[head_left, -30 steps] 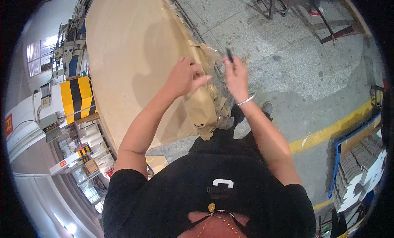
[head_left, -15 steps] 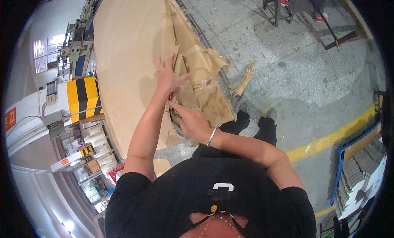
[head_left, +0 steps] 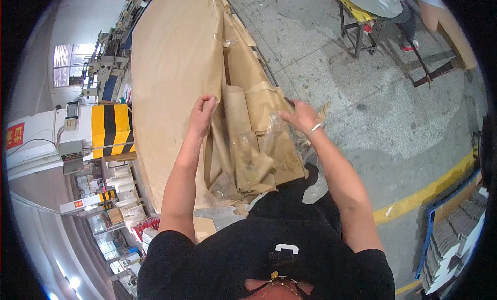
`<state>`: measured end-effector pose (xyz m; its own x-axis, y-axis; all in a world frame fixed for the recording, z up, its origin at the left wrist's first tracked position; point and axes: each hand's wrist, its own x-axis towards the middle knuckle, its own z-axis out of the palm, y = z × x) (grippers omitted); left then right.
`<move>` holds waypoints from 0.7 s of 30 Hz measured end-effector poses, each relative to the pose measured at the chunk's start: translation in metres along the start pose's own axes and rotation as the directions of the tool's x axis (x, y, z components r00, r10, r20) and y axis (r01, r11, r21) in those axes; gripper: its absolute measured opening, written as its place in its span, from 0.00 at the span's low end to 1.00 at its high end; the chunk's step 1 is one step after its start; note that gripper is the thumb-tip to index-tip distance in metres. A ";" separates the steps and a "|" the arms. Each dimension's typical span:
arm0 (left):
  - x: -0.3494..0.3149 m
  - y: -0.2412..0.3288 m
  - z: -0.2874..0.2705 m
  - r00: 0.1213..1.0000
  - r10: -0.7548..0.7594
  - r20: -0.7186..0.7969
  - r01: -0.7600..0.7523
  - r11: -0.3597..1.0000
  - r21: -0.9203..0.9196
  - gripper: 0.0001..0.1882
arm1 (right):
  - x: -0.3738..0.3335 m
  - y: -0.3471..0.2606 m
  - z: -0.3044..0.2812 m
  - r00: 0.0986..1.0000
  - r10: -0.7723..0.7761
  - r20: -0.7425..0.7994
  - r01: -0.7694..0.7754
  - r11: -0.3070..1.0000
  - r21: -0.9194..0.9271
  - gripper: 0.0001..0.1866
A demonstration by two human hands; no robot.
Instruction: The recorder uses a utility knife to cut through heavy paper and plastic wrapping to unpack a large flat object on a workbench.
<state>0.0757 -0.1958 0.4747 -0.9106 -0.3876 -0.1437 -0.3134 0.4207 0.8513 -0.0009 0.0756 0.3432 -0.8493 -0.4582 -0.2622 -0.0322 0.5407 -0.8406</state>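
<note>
Peeling was under way: brown wrapping paper [head_left: 248, 145] was gripped by left hand [head_left: 203, 109] and right hand [head_left: 299, 116]; a firm downward pull seemed needed next.

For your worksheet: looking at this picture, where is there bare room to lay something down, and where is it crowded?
Bare patches: the flat brown panel top left of the left hand, and the concrete floor between the right hand and the yellow floor line. Crowded: the crumpled paper wrapping between both hands.
</note>
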 end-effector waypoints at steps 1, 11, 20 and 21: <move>-0.002 0.007 -0.004 0.999 -0.014 -0.046 0.016 0.998 0.053 0.12 | 0.003 0.000 -0.004 1.000 -0.003 0.003 0.003 1.000 -0.001 0.28; -0.014 0.110 -0.090 0.982 0.072 -0.177 -0.044 0.986 0.161 0.12 | -0.023 -0.049 -0.035 0.928 -0.104 -0.357 0.119 0.993 0.019 0.22; -0.017 0.166 -0.111 0.950 0.161 -0.266 -0.110 0.975 0.195 0.11 | -0.040 -0.084 -0.040 0.949 -0.266 -0.167 0.273 0.962 0.023 0.22; -0.019 0.168 -0.114 0.953 0.153 -0.263 -0.105 0.976 0.189 0.11 | -0.036 -0.088 -0.044 0.946 -0.275 -0.171 0.282 0.959 0.021 0.22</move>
<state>0.0707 -0.2111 0.6777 -0.8447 -0.5202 0.1262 -0.2612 0.6063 0.7511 0.0089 0.0754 0.4479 -0.8850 -0.4612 0.0638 -0.2595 0.3749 -0.8900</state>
